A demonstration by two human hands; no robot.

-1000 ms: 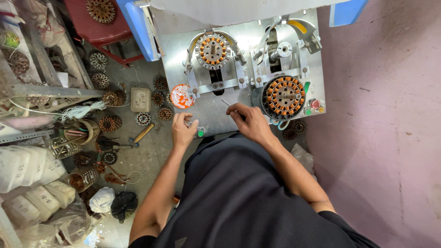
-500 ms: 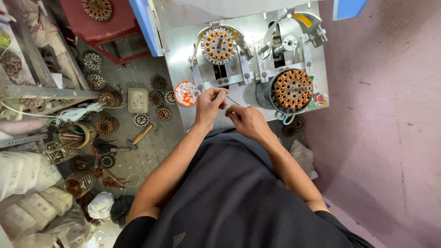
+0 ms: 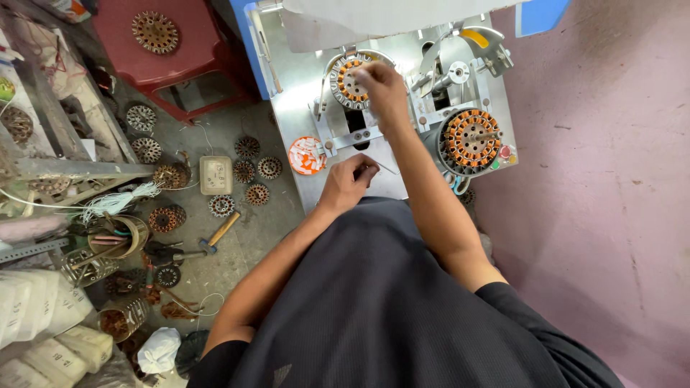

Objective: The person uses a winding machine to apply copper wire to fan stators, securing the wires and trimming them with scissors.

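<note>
The wound stator [image 3: 348,80] sits in a metal fixture at upper centre of the tabletop [image 3: 291,86]; the right hand [image 3: 381,88] touches its right rim, fingers pinched. Lower down, the left hand [image 3: 348,185] pinches a thin wire [image 3: 387,169]. Left of it, an orange dish [image 3: 307,155] holds white pieces.

White bags [image 3: 32,327], plastic, stacked at lower left edge of frame, pale and bulging. More cream packets [image 3: 61,352] just below them, bottom left corner. Round orange-and-white label disc [image 3: 307,155] lying on metal bench, centre of frame, left of machine base. Small red-and-green sticker [image 3: 505,153] at right edge of machine, beside copper-wound stator. Green round label [image 3: 6,89], far left edge, partly cut off. No screens in view.
</note>
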